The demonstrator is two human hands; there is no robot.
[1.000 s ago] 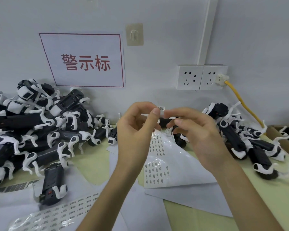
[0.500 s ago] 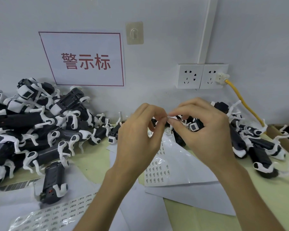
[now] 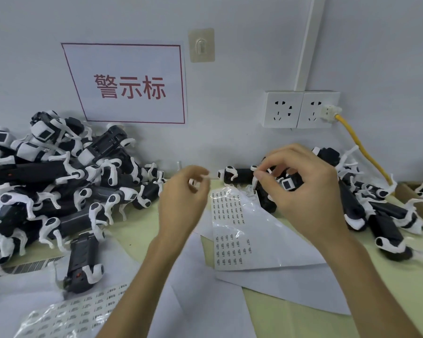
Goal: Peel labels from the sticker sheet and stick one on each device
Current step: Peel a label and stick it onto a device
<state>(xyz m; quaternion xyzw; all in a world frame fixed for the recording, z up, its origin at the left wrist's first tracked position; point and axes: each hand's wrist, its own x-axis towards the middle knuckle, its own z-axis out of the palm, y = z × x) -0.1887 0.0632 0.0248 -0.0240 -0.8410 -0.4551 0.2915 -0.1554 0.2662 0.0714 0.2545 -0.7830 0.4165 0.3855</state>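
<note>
Right hand [image 3: 308, 191] grips a device [image 3: 242, 175] over the far edge of the sheet [image 3: 235, 215], thumb and forefinger pinching it. Its long axis lies level, left to right, with the free end pointing left. Left hand [image 3: 183, 198] hovers just beside it, fingers curled and blurred; I cannot tell whether they pinch anything.

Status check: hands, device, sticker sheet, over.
Right hand grips device. Left hand curled, blurred, hold unclear. Sticker sheet lies below. Device piles flank, nothing blocking.
</note>
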